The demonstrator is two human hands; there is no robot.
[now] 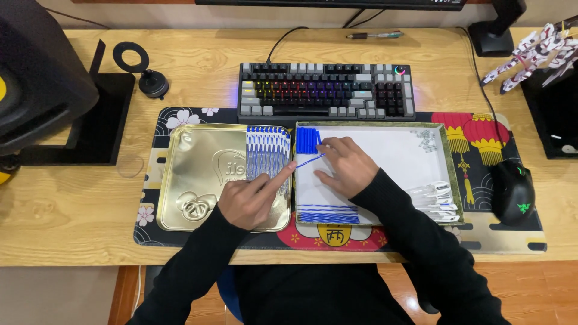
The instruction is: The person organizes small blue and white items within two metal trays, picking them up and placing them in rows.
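My left hand (251,197) rests over the gold metal tray (198,174), index finger pointing right toward a thin blue stick (310,160). My right hand (344,165) lies on the white-lined shallow box (391,156) and pinches the other end of that blue stick. A row of assembled blue-and-white pieces (268,150) lines the gold tray's upper right. A bundle of blue caps (307,139) sits in the box's top left corner. Loose blue sticks (328,213) lie along the box's front edge, and white clips (436,201) are piled at its right.
A backlit keyboard (327,90) sits behind the trays on a patterned desk mat (481,129). A black mouse (513,191) lies at the right, a pen (374,35) at the back, a black speaker (42,78) on a stand at the left, a model figure (533,54) at the far right.
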